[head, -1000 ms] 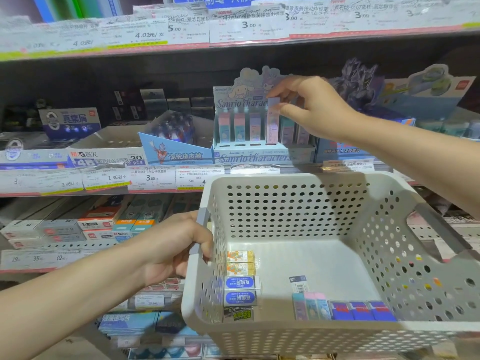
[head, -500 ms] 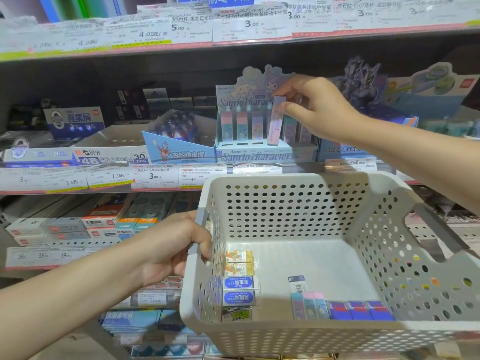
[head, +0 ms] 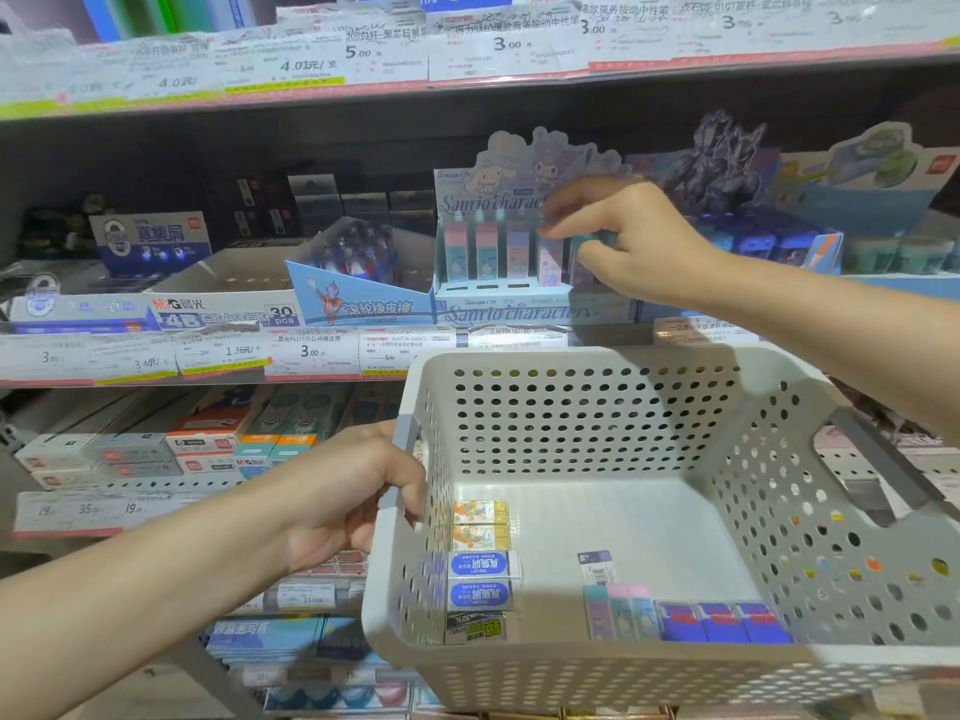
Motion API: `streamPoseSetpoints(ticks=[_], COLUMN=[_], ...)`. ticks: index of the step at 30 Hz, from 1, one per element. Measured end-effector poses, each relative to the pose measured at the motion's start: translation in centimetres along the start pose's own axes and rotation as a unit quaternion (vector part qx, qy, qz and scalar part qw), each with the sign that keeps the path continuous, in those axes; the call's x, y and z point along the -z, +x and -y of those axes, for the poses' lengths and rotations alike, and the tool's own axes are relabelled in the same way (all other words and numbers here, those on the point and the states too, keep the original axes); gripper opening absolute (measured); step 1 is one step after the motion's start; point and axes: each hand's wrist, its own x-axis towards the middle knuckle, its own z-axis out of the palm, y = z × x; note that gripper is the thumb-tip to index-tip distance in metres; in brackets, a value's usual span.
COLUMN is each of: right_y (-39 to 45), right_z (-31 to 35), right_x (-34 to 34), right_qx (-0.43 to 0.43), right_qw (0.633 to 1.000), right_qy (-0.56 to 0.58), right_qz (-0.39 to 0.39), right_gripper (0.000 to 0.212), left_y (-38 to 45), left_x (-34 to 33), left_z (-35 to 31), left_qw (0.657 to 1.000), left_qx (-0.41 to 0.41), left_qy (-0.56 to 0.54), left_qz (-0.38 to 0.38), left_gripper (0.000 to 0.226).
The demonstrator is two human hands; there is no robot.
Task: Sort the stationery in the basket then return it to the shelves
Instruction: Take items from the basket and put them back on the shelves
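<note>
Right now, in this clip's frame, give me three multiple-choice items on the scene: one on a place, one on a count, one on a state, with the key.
1. Where is the right hand?
A. inside the basket
B. at the Sanrio display box on the shelf
C. on the basket's rim

2. How many dark blue erasers lie in a row at the basket's near right?
A. three
B. one
C. six

3. What is the left hand doing?
A. hanging free
B. pointing at a price label
C. gripping the basket's grey handle

Key: 1 B, its fingers are at the erasers standing in the Sanrio display box. 2 A, three dark blue erasers sit side by side. 3 C, its fingers curl round the grey handle of the basket.
</note>
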Motion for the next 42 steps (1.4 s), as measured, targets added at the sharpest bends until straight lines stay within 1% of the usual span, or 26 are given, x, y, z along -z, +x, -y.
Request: streamPoseSetpoints(ticks=[3,5,6,8,9,10,11,12,13,14,15,16,17,18,19,21,23,27,29,33,35,37,39,41,42], right_y=[0.1,-0.1,-0.3,-1.6,-2.5,-3.5,-4.5,-5.5,-6.4,-7.2,-8.1,-9.1,-10.3,-11.4,-12.3,-13.7,-14.2,-14.6,-14.4,-13.6,-13.5,-13.7,-13.5,-12.9,-12.5], right_z=[0.0,0.0,0.1,0.4,0.7,1.2,1.7,2.2,2.7,3.2,3.6,3.8,3.8,3.8,3.8,3.5,3.1,2.7,3.0,3.8,4.2,4.4,4.7,5.0,5.3], right_x=[0.5,0.5,0.4,-0.1,-0.4,-0.8,-1.2,-1.6,-2.0,-2.5,-3.2,-4.0,-4.9,-5.8,-6.7,-8.1,-8.9,-9.5,-9.3,-8.7,-8.6,-8.7,-8.6,-7.9,-7.3], right_qx=[-0.028,-0.028,-0.015,0.03,0.058,0.087,0.112,0.135,0.146,0.14,0.124,0.109,0.099,0.087,0.074,0.047,0.033,0.007,-0.015,-0.085,-0.112,-0.11,-0.107,-0.127,-0.139], right_qw=[0.999,0.999,0.999,0.997,0.995,0.993,0.991,0.99,0.989,0.984,0.97,0.944,0.91,0.876,0.847,0.803,0.778,0.775,0.776,0.812,0.82,0.823,0.825,0.826,0.83], right_qy=[0.001,-0.018,-0.039,-0.065,-0.062,-0.051,-0.04,-0.031,-0.031,-0.047,-0.079,-0.119,-0.15,-0.171,-0.179,-0.171,-0.156,-0.098,-0.066,0.004,0.041,0.042,0.049,0.081,0.095], right_qz=[0.031,0.041,0.032,-0.016,-0.046,-0.065,-0.061,-0.033,0.023,0.102,0.195,0.288,0.374,0.442,0.495,0.57,0.608,0.624,0.627,0.578,0.56,0.556,0.553,0.543,0.532], right_gripper=[0.048,0.05,0.053,0.059,0.057,0.051,0.042,0.034,0.03,0.029,0.03,0.03,0.028,0.024,0.02,0.018,0.02,0.014,0.02,0.019,0.016,0.027,0.027,0.022,0.02], left_y=[0.0,-0.1,-0.1,-0.2,-0.3,-0.3,-0.3,-0.3,-0.3,-0.3,-0.3,-0.3,-0.3,-0.4,-0.5,-0.6,-0.7,-0.9,-0.9,-1.1,-1.2,-1.2,-1.2,-1.2,-1.3], left_x=[-0.1,-0.2,-0.2,-0.2,-0.1,-0.1,0.0,0.0,0.0,0.0,0.0,0.0,0.0,0.0,0.0,-0.1,-0.2,-0.3,-0.3,-0.4,-0.4,-0.4,-0.2,0.0,0.0], left_z=[-0.1,-0.3,-0.3,-0.3,-0.3,-0.3,-0.3,-0.3,-0.3,-0.3,-0.3,-0.3,-0.3,-0.3,-0.3,-0.3,-0.3,-0.3,-0.2,-0.2,-0.2,-0.2,0.0,0.2,0.3], left_qw=[1.0,1.0,1.0,1.0,1.0,1.0,1.0,1.0,1.0,1.0,1.0,1.0,1.0,1.0,1.0,1.0,1.0,1.0,1.0,1.0,1.0,1.0,1.0,1.0,1.0], left_qx=[-0.002,-0.002,-0.003,-0.005,-0.004,-0.003,-0.001,0.0,0.0,0.0,-0.001,-0.002,-0.003,-0.003,-0.002,-0.001,-0.001,-0.006,-0.006,-0.004,-0.003,-0.003,-0.004,-0.007,-0.009], left_qy=[0.002,-0.001,-0.001,0.003,0.005,0.004,0.004,0.004,0.004,0.005,0.006,0.006,0.006,0.006,0.007,0.005,0.005,0.0,-0.002,-0.012,-0.016,-0.021,-0.019,-0.013,-0.011], left_qz=[0.003,0.004,0.005,0.01,0.012,0.014,0.014,0.013,0.011,0.009,0.008,0.009,0.011,0.013,0.014,0.014,0.013,0.017,0.016,0.015,0.016,0.016,0.013,0.008,0.008], left_gripper=[0.06,0.053,0.052,0.053,0.053,0.051,0.05,0.052,0.054,0.055,0.057,0.058,0.058,0.057,0.056,0.052,0.051,0.042,0.045,0.045,0.044,0.043,0.051,0.058,0.058])
